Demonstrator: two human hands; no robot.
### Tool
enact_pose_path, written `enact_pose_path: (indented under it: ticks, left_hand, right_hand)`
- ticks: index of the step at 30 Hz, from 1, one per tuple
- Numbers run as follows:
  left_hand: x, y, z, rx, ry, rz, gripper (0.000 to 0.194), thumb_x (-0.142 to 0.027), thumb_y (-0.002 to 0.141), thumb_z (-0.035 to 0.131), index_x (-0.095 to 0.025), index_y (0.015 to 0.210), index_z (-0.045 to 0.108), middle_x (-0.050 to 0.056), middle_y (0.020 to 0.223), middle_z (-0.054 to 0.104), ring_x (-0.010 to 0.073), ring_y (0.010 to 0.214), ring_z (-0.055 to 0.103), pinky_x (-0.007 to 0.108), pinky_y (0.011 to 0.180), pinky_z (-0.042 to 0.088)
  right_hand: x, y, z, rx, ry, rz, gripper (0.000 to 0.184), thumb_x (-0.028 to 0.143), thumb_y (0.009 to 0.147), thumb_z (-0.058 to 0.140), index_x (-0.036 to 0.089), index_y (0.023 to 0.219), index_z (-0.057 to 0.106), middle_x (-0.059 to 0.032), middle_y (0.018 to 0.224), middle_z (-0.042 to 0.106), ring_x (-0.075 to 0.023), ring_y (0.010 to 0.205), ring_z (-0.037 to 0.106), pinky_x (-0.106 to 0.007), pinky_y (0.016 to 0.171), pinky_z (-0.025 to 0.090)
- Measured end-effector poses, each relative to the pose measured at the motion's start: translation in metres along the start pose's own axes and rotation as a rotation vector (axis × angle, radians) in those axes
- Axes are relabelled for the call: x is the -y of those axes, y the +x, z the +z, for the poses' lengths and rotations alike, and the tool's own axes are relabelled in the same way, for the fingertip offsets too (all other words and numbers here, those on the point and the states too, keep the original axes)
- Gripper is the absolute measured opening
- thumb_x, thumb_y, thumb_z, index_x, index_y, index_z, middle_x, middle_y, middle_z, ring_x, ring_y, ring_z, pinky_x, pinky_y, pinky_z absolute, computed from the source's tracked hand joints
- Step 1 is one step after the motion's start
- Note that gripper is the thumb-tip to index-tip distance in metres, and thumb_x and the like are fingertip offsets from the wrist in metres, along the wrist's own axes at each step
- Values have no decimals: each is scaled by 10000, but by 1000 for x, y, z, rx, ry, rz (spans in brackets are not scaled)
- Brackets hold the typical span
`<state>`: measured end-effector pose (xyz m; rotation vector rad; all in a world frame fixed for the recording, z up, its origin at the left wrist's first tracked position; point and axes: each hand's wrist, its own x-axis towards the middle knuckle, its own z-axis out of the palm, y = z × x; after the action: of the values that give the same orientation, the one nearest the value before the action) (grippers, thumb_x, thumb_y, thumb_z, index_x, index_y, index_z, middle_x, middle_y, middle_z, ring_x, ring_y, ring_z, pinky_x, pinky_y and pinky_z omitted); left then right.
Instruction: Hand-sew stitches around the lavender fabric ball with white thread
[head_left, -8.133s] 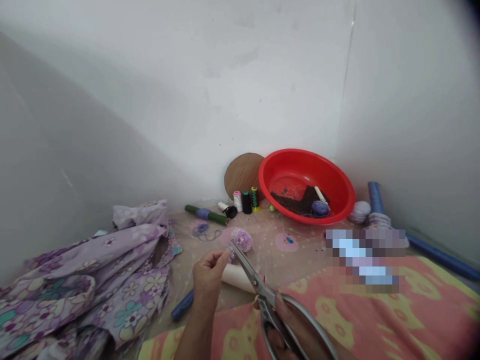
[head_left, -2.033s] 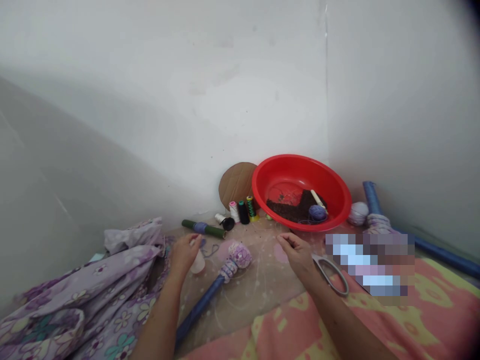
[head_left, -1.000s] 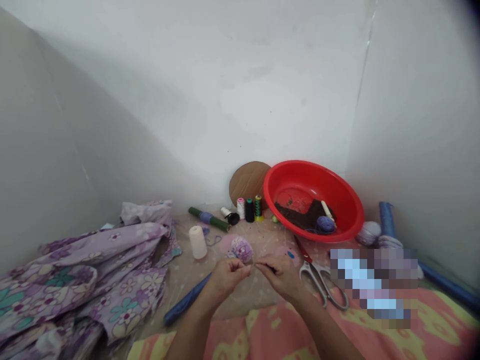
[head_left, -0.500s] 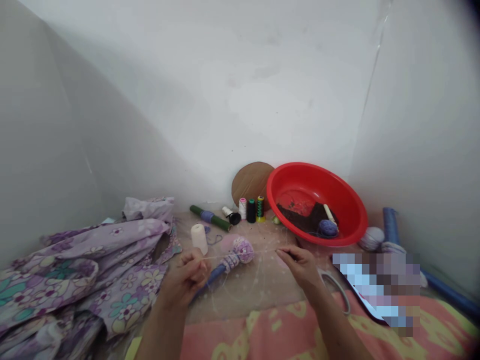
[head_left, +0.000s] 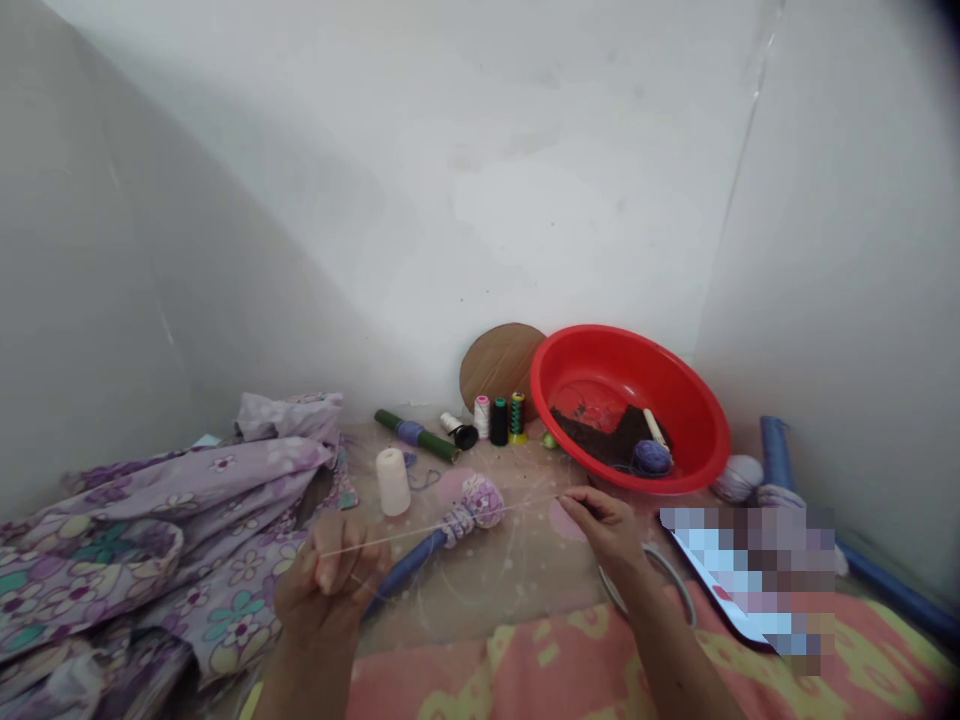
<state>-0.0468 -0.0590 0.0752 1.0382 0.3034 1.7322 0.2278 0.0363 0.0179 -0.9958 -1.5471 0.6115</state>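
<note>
A thin pale thread (head_left: 442, 524) runs in a line between my two hands, above the table. My left hand (head_left: 330, 565) is closed on one end, with the thread passing over its fingers. My right hand (head_left: 600, 515) pinches the other end between thumb and fingertips. Below the thread lies a blue stick (head_left: 409, 570) whose tip carries a ball wrapped in floral cloth (head_left: 482, 500), bound with cord at its neck. A white thread cone (head_left: 393, 482) stands just beyond my left hand.
Purple floral cloth (head_left: 247, 540) is heaped at left. Several thread spools (head_left: 499, 420) stand by a cardboard disc (head_left: 495, 365). A tilted red basin (head_left: 701, 440) holds a purple yarn ball (head_left: 652, 458). A phone (head_left: 720, 580), a grey ring (head_left: 679, 575) and another blue stick (head_left: 900, 590) are at right.
My left hand has moved left and down toward me, so the stretch of thread between my hands is longer. The right hand has stayed nearly in place, still pinching.
</note>
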Motion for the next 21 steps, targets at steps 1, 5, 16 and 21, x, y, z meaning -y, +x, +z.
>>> enact_pose_path:
  ticks: [1,5,16,21]
  left_hand:
    - [0,0,-1,37,16,2,542,-423,565,598,-159,326,190,-84,285,-24,28,261,22,177,276,158]
    - [3,4,0,268,131,-98,562,-453,552,577,-173,239,204,-70,224,32,30,214,107,184,276,161]
    - [38,6,13,459,1621,-449,238,-342,534,615,-220,731,669,27,645,620,159,565,515,227,505,327]
    - [43,15,22,107,1125,-363,219,-385,647,541,-178,642,612,-1,561,563,99,507,463,189,469,319]
  right_hand:
    - [-2,0,1,2,3,0,214,357,694,547,156,634,594,-21,596,562,-129,568,498,-216,514,405]
    - [-4,1,2,-51,32,17,222,366,682,556,152,652,603,-22,615,579,-135,584,514,-217,518,410]
    - [-4,3,-1,-90,20,7,204,355,662,569,160,657,629,-29,610,606,-145,567,529,-236,505,429]
    - [7,-1,6,66,-45,-105,206,330,713,528,166,627,618,-25,598,600,-140,569,531,-231,532,422]
